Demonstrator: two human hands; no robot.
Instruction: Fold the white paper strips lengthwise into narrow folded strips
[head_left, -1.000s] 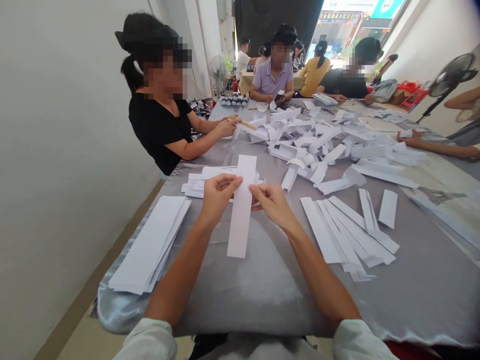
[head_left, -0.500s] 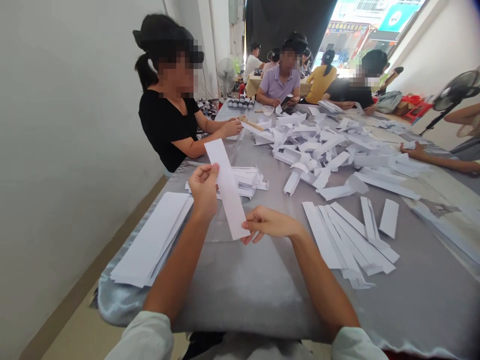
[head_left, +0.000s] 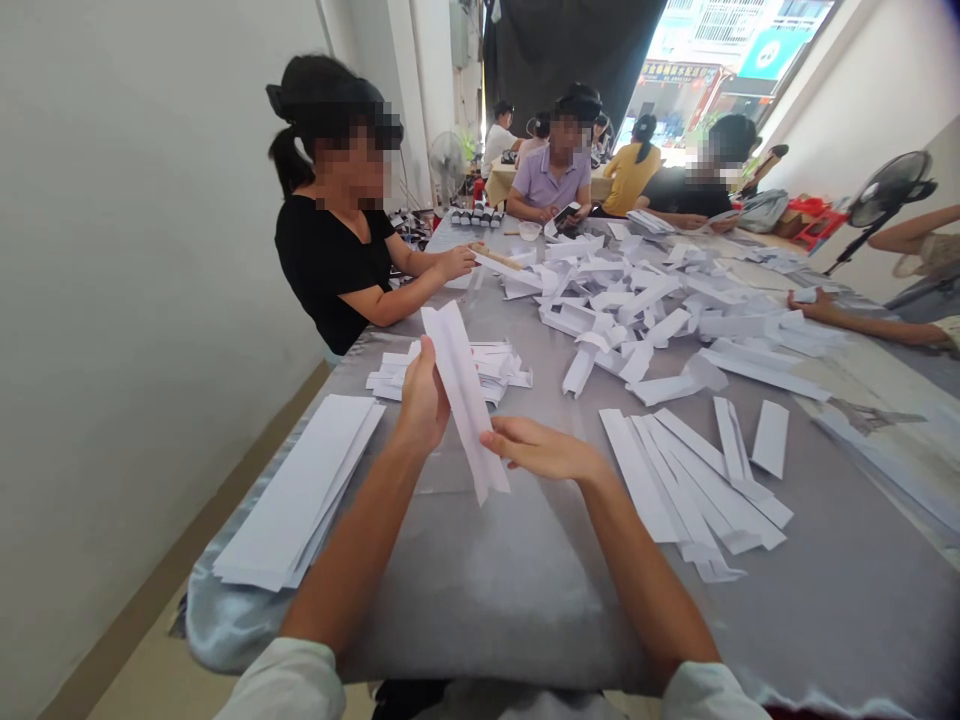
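Grey satin tablecloth [head_left: 480, 590] — loose paper [head_left: 622, 310] heaped ahead; left hand [head_left: 420, 395] holding strip [head_left: 463, 400].

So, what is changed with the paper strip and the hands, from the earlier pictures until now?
The white paper strip now tilts, top leaning left, and looks creased lengthwise. The left hand holds its edge; the right hand moved down to its lower end. The stacked strips and the loose strips stayed as they were.

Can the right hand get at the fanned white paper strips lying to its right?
Probably yes: the right hand is close to the fanned white paper strips, and only a stretch of grey cloth lies between them, with nothing standing in the way.
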